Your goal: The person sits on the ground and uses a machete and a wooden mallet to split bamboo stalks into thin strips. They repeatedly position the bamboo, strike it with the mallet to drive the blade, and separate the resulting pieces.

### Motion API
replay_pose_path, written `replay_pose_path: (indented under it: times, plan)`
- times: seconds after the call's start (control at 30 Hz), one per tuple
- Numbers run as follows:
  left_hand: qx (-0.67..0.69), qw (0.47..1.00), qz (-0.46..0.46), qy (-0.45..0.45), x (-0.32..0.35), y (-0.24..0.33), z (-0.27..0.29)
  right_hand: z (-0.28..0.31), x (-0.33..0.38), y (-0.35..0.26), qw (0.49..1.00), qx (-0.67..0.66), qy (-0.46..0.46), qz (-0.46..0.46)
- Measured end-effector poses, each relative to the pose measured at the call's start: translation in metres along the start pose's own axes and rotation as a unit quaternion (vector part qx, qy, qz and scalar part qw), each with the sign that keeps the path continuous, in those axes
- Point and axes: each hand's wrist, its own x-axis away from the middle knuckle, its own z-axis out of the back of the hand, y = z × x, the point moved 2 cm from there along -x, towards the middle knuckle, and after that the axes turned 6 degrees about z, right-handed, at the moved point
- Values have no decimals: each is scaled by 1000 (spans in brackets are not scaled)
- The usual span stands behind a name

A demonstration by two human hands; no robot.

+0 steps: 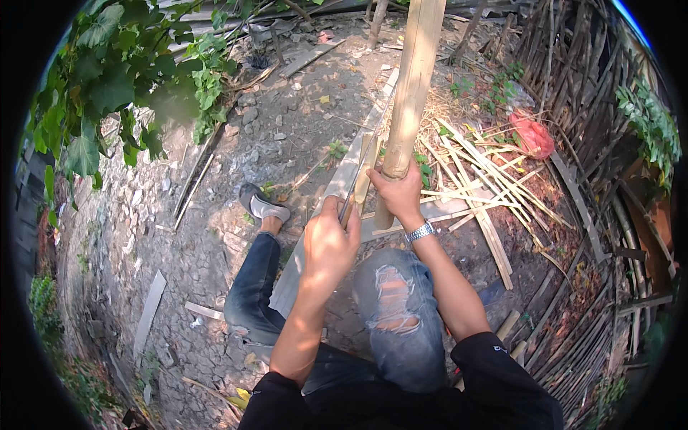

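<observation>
My right hand (400, 192), with a silver watch at the wrist, wraps round a thick pale bamboo pole (412, 93) near its lower end. The pole tilts up and away past the top of the view. To its left, my left hand (331, 238) is closed on a knife (350, 195); its thin dark blade shows nearly edge-on, pointing away from me beside the pole. Whether the blade touches the bamboo I cannot tell. A pale split piece of bamboo (366, 169) lies between the blade and the pole. My fingers hide most of the knife's handle.
Beneath my hands runs a long grey plank (289, 278), between my legs. Pale bamboo strips (481, 188) lie crossed in a heap to the right, near a red plastic bag (532, 135). Leaves (100, 86) hang at upper left; a stick fence (573, 54) borders the right.
</observation>
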Motion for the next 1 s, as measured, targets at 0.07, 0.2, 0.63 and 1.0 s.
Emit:
replay_pose_path:
  times: [0.07,0.2,0.63,1.0]
  plan:
    - [-5,1000,-22,14,-5,-9,1,20,8,0,999,39,-24,-13]
    - [1,1000,-4,16,-24,-21,32,95,21,-21,994,20,-108,-23]
    - [-26,998,37,-52,-45,-16,59,254,42,-189,913,389,-119,42]
    - [-48,995,30,-84,-49,-53,26,322,45,-233,970,235,-8,-70]
